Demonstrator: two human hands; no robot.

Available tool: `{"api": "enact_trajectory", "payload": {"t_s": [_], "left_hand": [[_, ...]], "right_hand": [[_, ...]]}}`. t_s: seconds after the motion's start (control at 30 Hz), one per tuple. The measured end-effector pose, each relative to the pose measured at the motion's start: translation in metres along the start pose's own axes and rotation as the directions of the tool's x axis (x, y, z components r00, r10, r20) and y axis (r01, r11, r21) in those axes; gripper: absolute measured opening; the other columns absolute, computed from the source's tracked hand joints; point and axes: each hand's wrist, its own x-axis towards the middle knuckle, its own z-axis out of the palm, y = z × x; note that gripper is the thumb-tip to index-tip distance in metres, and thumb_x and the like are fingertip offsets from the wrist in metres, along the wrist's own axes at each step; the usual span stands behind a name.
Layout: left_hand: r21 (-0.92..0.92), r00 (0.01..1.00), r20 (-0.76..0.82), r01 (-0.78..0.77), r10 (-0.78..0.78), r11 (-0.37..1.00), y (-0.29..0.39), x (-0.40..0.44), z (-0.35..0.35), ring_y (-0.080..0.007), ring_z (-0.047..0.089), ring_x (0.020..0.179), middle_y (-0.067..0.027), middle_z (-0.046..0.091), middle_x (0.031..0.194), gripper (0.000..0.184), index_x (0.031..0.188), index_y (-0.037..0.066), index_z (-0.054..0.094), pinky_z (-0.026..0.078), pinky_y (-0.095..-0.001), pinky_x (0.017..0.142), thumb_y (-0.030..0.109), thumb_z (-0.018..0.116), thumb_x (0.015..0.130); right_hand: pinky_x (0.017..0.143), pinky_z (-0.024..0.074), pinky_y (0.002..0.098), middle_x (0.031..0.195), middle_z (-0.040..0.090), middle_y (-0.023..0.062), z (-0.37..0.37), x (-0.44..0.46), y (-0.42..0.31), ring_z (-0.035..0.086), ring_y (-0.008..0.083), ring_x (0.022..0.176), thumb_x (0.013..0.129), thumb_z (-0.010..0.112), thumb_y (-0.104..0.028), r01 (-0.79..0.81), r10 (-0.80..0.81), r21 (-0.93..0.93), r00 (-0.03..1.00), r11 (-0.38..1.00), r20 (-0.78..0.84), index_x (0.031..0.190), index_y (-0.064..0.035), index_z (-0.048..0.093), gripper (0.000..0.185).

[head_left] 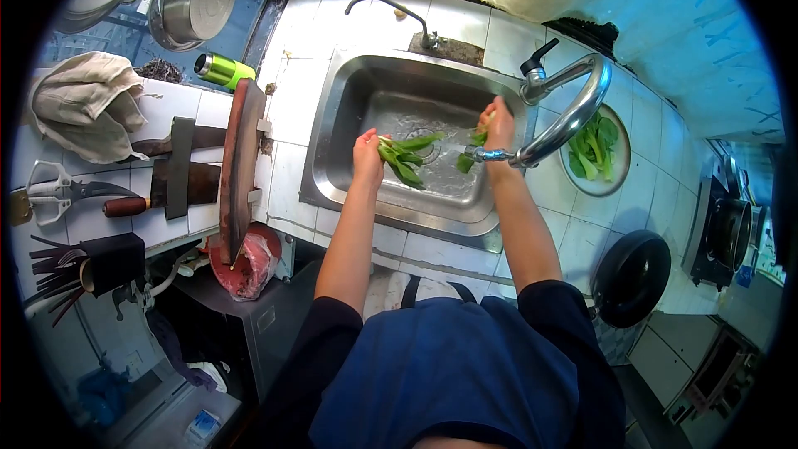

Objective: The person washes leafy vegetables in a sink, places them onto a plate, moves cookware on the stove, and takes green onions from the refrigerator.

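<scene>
- Two hands over one sink (407,214): the left hand (366,155) at its left side, the right hand (499,129) at its right side, well apart.
- Left grip: fingers clamped on the pale stem end of a leafy bunch (405,155).
- Position of the bunch: above the basin, to the right of the left hand and just beside the drain (424,140). The left hand is the nearer; the right lies across a gap.
- Key relation, as judged: the leaves extend from the left grip into the gap between the hands, so the free end faces the right hand.
- Long axis of the bunch: roughly crosswise to the person. Stems point left, into the fingers; leaf tips point right, the lower ones slanting toward the body.
- Right grip: fingers appear closed round a smaller sprig (485,128); blur and the tap (600,91) hide the exact hold.
- Long axis of the sprig: apparently from the fingertips toward the body and slightly left. Whether the leaf beside the spout's end belongs to it cannot be told.
- Tap: its spout crosses the right wrist in this view. Rippled water (445,187) covers part of the basin floor.
- Right of the sink: a plate (623,158) bearing more greens (592,148), with the wok (633,278) nearer the body.
</scene>
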Motion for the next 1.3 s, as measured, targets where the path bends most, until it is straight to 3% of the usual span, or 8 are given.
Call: {"api": "enact_trajectory", "payload": {"t_s": [0.23, 0.4, 0.53, 0.63, 0.77, 0.9, 0.97, 1.3], "left_hand": [[-0.075, 0.973, -0.222, -0.078, 0.059, 0.994, -0.01, 0.025, -0.04, -0.0221, 0.06, 0.077, -0.0135, 0.058, 0.088, 0.015, 0.098, -0.001, 0.049, 0.051, -0.0331, 0.071, 0.009, 0.051, 0.087], [-0.049, 0.998, 0.033, 0.059, -0.057, 0.997, -0.02, 0.012, -0.007, -0.0211, 0.057, 0.082, -0.0116, 0.057, 0.089, 0.023, 0.106, -0.003, 0.052, 0.048, -0.0349, 0.075, 0.011, 0.048, 0.088], [-0.024, 0.956, 0.27, 0.127, -0.116, 0.992, -0.018, -0.012, 0.036, -0.0209, 0.055, 0.09, -0.0119, 0.056, 0.097, 0.031, 0.118, -0.004, 0.046, 0.045, -0.033, 0.083, 0.012, 0.042, 0.091], [-0.113, 0.937, 0.331, 0.16, -0.115, 0.981, -0.022, -0.021, 0.06, -0.0215, 0.051, 0.101, -0.0131, 0.053, 0.106, 0.032, 0.118, -0.004, 0.044, 0.04, -0.0329, 0.09, 0.012, 0.042, 0.091], [-0.093, 0.877, 0.426, 0.284, -0.219, 0.954, -0.027, -0.028, 0.073, -0.0212, 0.048, 0.107, -0.0137, 0.05, 0.114, 0.033, 0.118, -0.004, 0.044, 0.038, -0.0331, 0.092, 0.015, 0.042, 0.091], [0.361, 0.957, 0.286, -0.052, -0.057, 0.931, -0.033, -0.031, 0.078, -0.0164, 0.054, 0.096, -0.0108, 0.057, 0.104, 0.032, 0.11, -0.004, 0.051, 0.046, -0.031, 0.082, 0.018, 0.052, 0.087], [0.687, 0.939, 0.342, -0.265, 0.021, 0.677, -0.036, -0.022, 0.066, -0.0141, 0.059, 0.075, -0.007, 0.062, 0.085, 0.024, 0.099, -0.002, 0.057, 0.051, -0.0264, 0.064, 0.017, 0.055, 0.086], [0.706, 0.8, 0.538, -0.599, 0.265, 0.378, -0.009, -0.056, 0.065, -0.0192, 0.06, 0.06, -0.0109, 0.061, 0.068, 0.015, 0.089, 0.001, 0.059, 0.047, -0.0294, 0.057, 0.014, 0.059, 0.08]], "right_hand": [[0.042, 0.0377, 0.025, 0.056, 0.043, 0.0009, -0.007, -0.012, -0.017, 0.044, 0.0121, 0.045, 0.086, 0.048, -0.048, -0.051, 0.044, 0.021, 0.969, 0.998, 0.241, 0.075, -0.0115, 0.044, 0.039], [0.057, 0.0468, 0.0252, 0.079, 0.06, 0.0089, 0.021, -0.026, 0.019, 0.058, 0.014, 0.061, 0.083, 0.057, -0.022, 0.09, 0.059, -0.255, 0.852, 0.963, 0.52, 0.09, -0.0027, 0.055, 0.02], [0.065, 0.0454, 0.0308, 0.076, 0.062, 0.0106, 0.029, -0.031, 0.02, 0.059, 0.0164, 0.069, 0.073, 0.066, -0.035, 0.411, -0.025, -0.684, 0.866, 0.603, 0.499, 0.074, -0.0019, 0.06, 0.033], [0.067, 0.0448, 0.0328, 0.072, 0.062, 0.0103, 0.022, -0.03, 0.018, 0.058, 0.0173, 0.071, 0.07, 0.067, -0.036, 0.53, -0.015, -0.633, 0.774, 0.565, 0.634, 0.078, -0.0025, 0.062, 0.035], [0.061, 0.046, 0.0275, 0.068, 0.061, 0.0087, 0.009, -0.027, -0.004, 0.059, 0.0153, 0.063, 0.069, 0.067, -0.035, 0.313, 0.239, -0.759, 0.821, 0.571, 0.518, 0.078, 0.0006, 0.061, 0.037], [0.057, 0.0451, 0.0257, 0.066, 0.061, 0.0085, -0.012, -0.013, 0.017, 0.059, 0.0134, 0.061, 0.072, 0.066, -0.031, 0.351, 0.102, -0.667, 0.836, 0.657, 0.54, 0.08, -0.0003, 0.06, 0.032], [0.055, 0.0446, 0.0238, 0.065, 0.059, 0.0059, -0.014, -0.012, 0.016, 0.057, 0.011, 0.058, 0.074, 0.065, -0.029, 0.385, 0.074, -0.648, 0.823, 0.657, 0.564, 0.08, 0.0003, 0.059, 0.03], [0.053, 0.0431, 0.0258, 0.062, 0.058, 0.0072, 0.001, -0.032, -0.011, 0.055, 0.012, 0.055, 0.07, 0.064, -0.027, 0.655, 0.125, -0.545, 0.574, 0.523, 0.809, 0.076, 0.0004, 0.058, 0.029]]}}
